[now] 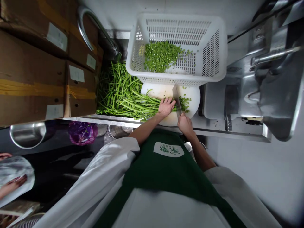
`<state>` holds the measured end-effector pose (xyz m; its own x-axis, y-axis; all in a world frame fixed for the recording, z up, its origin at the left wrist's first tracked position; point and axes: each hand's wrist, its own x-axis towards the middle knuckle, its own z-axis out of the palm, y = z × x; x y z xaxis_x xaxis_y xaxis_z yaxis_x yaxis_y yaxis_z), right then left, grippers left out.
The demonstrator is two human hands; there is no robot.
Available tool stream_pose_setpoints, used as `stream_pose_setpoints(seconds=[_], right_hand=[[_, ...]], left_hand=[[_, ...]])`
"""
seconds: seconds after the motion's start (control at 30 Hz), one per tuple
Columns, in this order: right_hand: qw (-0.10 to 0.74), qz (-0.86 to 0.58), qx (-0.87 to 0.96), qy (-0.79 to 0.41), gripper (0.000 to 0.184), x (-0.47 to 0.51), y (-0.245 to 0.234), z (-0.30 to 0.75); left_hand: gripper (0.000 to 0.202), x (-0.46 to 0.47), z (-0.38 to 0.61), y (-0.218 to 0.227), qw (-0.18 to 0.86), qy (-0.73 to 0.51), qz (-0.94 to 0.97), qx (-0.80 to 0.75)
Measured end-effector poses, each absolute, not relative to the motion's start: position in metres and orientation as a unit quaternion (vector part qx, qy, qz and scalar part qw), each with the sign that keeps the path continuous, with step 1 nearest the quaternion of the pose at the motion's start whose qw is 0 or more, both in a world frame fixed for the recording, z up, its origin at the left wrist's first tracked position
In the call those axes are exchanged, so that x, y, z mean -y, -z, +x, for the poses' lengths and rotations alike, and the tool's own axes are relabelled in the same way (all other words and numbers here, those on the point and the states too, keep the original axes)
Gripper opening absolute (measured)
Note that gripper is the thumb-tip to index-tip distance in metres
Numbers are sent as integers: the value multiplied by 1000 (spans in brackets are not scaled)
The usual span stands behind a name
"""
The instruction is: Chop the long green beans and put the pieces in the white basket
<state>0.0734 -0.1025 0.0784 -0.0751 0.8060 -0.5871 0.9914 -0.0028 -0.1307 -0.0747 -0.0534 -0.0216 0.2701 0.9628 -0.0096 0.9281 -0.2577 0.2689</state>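
My right hand (185,124) is wrapped round the handle of a cleaver (176,98), whose broad blade stands across a bundle of long green beans (142,104). Pressed down on that bundle, close to the blade's left side, is my left hand (166,106), fingers bent over the stems. Under both lies a round white cutting board (194,108). Short cut pieces (185,102) are lying to the right of the blade. The uncut beans spread leftward off the board in a large heap.
Behind the board stands a white slotted basket (175,77) with chopped green pieces (160,56) inside. Stacked cardboard boxes (30,76) and a curved tap (83,28) are at left; a metal machine (251,82) is at right. Another person's hand (14,185) shows at lower left.
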Motion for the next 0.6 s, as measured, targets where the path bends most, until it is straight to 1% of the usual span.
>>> stream_pose_setpoints(seconds=[0.2,0.27,0.4,0.5,0.6], right_hand=[[195,643,-689,273,31,119,-101,91],[195,640,-687,284,31,119,-94,88],[167,654,-682,280,33,113,-70,74],[154,661,-683,270,33,111,-58,68],[156,659,-684,270,33,111,-59,69]], left_hand=[[33,52,-73,24,122,-83,782,-605],[33,51,-72,21,126,-80,781,-606],[30,52,-75,7,135,-71,769,-620],[30,57,-84,-2,109,-106,758,-634],[32,63,-95,0,91,-125,744,-650]])
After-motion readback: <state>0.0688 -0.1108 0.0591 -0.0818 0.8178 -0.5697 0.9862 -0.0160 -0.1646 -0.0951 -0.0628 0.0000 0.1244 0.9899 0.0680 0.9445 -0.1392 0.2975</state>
